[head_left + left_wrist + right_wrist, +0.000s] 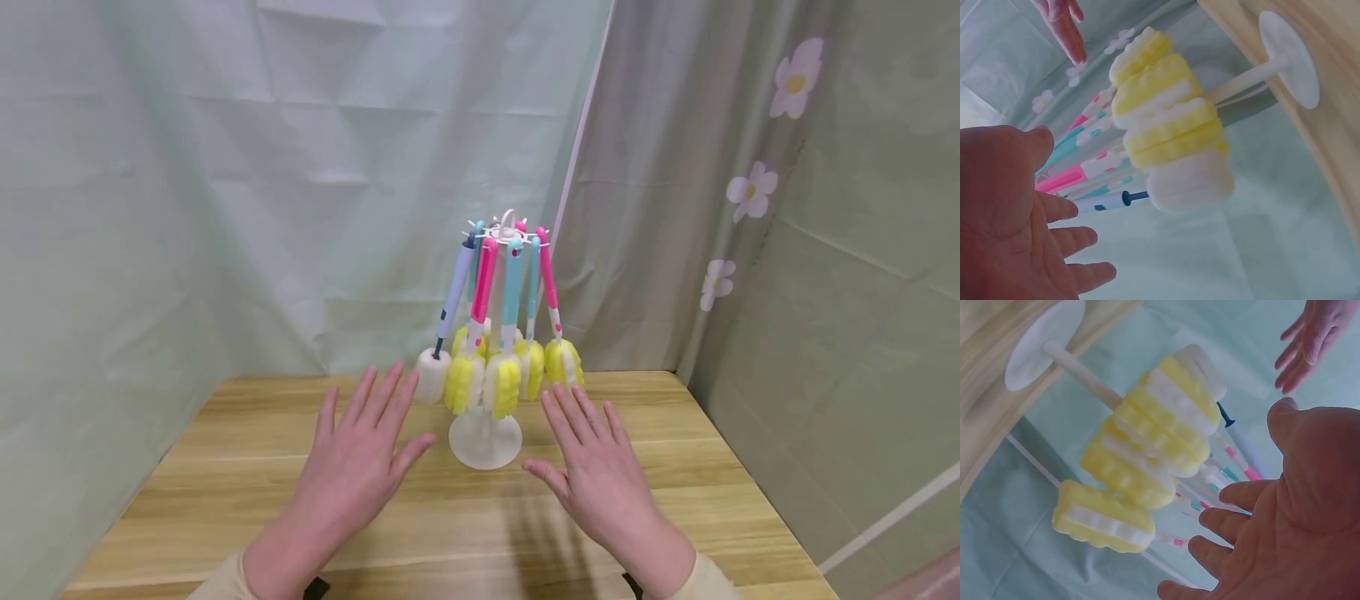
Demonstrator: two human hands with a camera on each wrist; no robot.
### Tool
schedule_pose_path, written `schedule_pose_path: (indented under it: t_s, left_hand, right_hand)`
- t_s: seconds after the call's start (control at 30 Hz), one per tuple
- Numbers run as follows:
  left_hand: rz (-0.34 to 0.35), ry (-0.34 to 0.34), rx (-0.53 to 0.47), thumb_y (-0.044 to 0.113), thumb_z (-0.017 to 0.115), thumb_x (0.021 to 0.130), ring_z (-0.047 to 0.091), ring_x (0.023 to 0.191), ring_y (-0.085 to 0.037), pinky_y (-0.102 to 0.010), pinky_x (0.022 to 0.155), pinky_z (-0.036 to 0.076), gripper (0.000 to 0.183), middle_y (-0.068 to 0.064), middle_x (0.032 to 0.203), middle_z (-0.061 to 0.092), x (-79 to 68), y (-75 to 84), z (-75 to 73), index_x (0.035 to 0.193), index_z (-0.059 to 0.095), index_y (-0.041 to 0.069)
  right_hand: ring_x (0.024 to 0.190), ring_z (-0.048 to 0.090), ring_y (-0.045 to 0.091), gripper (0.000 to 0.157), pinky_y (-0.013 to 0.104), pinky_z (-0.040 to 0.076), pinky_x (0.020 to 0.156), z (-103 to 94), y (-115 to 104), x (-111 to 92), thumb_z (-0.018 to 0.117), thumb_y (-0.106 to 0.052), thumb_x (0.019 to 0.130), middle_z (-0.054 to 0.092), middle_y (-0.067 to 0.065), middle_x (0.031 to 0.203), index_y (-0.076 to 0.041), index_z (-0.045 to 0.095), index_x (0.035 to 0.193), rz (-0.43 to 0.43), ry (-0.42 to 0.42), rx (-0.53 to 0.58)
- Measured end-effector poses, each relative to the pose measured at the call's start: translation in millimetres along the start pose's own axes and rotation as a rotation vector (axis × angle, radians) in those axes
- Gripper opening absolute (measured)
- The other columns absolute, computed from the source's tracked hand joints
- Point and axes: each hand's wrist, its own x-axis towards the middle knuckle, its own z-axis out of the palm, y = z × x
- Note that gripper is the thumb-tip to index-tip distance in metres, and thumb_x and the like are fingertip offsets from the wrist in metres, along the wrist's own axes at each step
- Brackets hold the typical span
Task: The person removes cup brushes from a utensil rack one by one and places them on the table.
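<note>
Just ahead of the straight, empty fingers point(384, 396) of left hand point(348, 475) and right hand point(603, 483), here's the white rack point(485, 450) of brushes point(512, 287), likely light and tippy, sponge heads point(507, 387) squashy by the look of them, so the stiff-looking handles point(483, 287) promise the surest grip.

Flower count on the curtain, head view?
3, in a slanting line on the curtain at the picture's right: top flower, middle flower below it, bottom flower lowest and farthest left. More may be hidden in the folds.
</note>
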Motion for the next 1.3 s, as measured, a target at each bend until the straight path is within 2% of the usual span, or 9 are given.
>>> schedule_pose_path:
  t_s: [0.4,0.73,0.83,0.97,1.3]
  left_hand:
    - [0.026,-0.005,0.017,0.057,0.054,0.112,0.026,0.165,-0.044,-0.076,0.128,0.016,0.082,-0.012,0.181,0.027,16.6,0.7,-12.7,0.176,0.027,0.014]
    - [0.042,0.025,0.005,0.055,0.060,0.111,0.026,0.165,-0.044,-0.077,0.126,0.020,0.083,-0.013,0.180,0.029,37.9,0.3,-25.9,0.176,0.028,0.013]
    - [0.054,0.036,-0.002,0.054,0.059,0.111,0.025,0.165,-0.043,-0.076,0.126,0.019,0.084,-0.012,0.180,0.029,45.8,0.9,-31.1,0.176,0.026,0.013]
    - [0.053,0.018,-0.013,0.056,0.055,0.113,0.020,0.167,-0.041,-0.076,0.128,0.013,0.084,-0.011,0.182,0.025,53.6,2.6,-37.9,0.178,0.020,0.016]
    - [0.075,0.046,-0.019,0.056,0.055,0.113,0.025,0.165,-0.041,-0.075,0.127,0.017,0.080,-0.012,0.180,0.030,74.2,8.3,-53.2,0.177,0.027,0.015]
  right_hand:
    - [0.163,0.033,0.038,0.088,0.068,0.028,0.128,-10.9,4.3,11.0,0.071,-0.057,0.103,0.038,0.012,0.176,-0.006,0.043,0.169,-0.001,0.026,-0.005]
    - [0.163,0.033,0.039,0.089,0.068,0.028,0.128,-26.0,11.1,31.4,0.075,-0.053,0.102,0.039,0.015,0.175,-0.003,0.043,0.169,-0.026,0.067,-0.036]
    - [0.163,0.032,0.038,0.089,0.067,0.027,0.129,-30.3,14.0,38.6,0.075,-0.053,0.103,0.038,0.014,0.176,-0.004,0.041,0.169,-0.022,0.070,-0.047]
    - [0.164,0.030,0.038,0.090,0.066,0.026,0.130,-35.3,16.7,46.6,0.073,-0.053,0.104,0.035,0.013,0.178,-0.004,0.039,0.170,-0.020,0.062,-0.052]
    - [0.166,0.027,0.037,0.093,0.064,0.022,0.132,-52.8,20.4,65.9,0.072,-0.054,0.105,0.031,0.013,0.179,-0.005,0.032,0.173,-0.007,0.058,-0.075]
